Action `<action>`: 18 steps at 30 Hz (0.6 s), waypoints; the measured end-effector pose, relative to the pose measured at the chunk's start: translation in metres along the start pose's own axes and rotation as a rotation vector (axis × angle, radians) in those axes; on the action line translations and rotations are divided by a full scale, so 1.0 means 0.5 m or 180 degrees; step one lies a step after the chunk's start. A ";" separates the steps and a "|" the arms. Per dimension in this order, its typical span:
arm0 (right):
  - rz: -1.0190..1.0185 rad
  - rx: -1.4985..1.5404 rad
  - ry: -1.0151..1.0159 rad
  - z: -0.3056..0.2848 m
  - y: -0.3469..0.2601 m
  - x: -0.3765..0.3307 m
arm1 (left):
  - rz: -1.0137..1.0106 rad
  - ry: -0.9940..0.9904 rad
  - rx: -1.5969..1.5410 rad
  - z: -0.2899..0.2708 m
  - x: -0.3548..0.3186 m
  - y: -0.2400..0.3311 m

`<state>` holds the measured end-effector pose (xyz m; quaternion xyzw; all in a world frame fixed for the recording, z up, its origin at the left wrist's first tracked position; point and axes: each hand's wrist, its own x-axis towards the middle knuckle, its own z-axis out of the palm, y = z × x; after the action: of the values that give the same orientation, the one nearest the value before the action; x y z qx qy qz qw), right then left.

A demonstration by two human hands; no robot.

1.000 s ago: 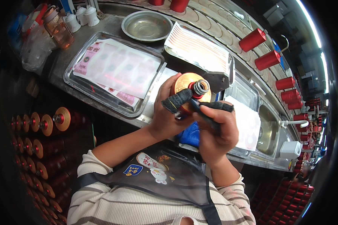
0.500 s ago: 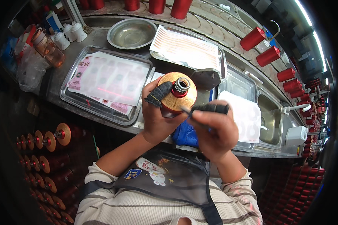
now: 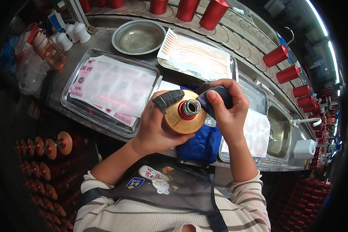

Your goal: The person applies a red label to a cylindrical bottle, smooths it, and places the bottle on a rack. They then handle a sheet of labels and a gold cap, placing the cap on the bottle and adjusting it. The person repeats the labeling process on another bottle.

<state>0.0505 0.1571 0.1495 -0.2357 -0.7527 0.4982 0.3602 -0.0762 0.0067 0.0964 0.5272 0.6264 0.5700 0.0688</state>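
Observation:
A red bottle with a ring-shaped gold label (image 3: 178, 120) on its shoulder and a bare threaded metal neck (image 3: 191, 108) is held in my left hand (image 3: 152, 123). The fingers wrap its side, and a dark grey fabric sleeve (image 3: 168, 101) covers the thumb, which lies against the gold shoulder. Between the thumb and fingers of my right hand (image 3: 236, 110) is a dark, flat-looking piece (image 3: 223, 96), held at the right side of the bottle neck; its exact kind does not show. Below the bottle, a blue cloth (image 3: 199, 145) lies at the counter's front edge.
Left stands a metal tray (image 3: 104, 129) with pink label sheets (image 3: 116, 87). Behind are a steel basin (image 3: 139, 38) and a tray of striped sheets (image 3: 195, 52). A white sheet (image 3: 257, 131) and sink (image 3: 278, 135) are right. Red bottles (image 3: 214, 14) stand on the conveyor (image 3: 236, 42).
My right hand has moved up and right from the bottle's front to beside its neck. The bottle has shifted slightly toward me and right. Red bottles on the conveyor have moved right.

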 end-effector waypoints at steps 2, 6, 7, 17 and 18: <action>-0.0154 -0.0026 -0.0033 0.009 0.006 0.020 | -0.0104 -0.0328 -0.0035 -0.016 0.002 -0.005; -0.0332 -0.0253 -0.0094 0.016 0.007 0.058 | -0.0561 -0.0865 -0.0913 -0.048 0.021 -0.019; -0.0335 -0.0269 -0.0016 0.011 0.007 0.064 | -0.1037 -0.0884 -0.1472 -0.043 0.009 -0.029; -0.0167 -0.0095 -0.0466 0.002 0.002 0.049 | -0.0328 -0.0461 -0.0352 -0.024 -0.014 -0.009; 0.0004 -0.0045 -0.0534 0.008 0.004 0.070 | -0.0536 -0.0632 -0.0583 -0.030 -0.011 -0.012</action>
<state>0.0255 0.1805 0.1575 -0.1961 -0.7836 0.5110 0.2939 -0.0876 -0.0061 0.0939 0.5181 0.6038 0.5621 0.2258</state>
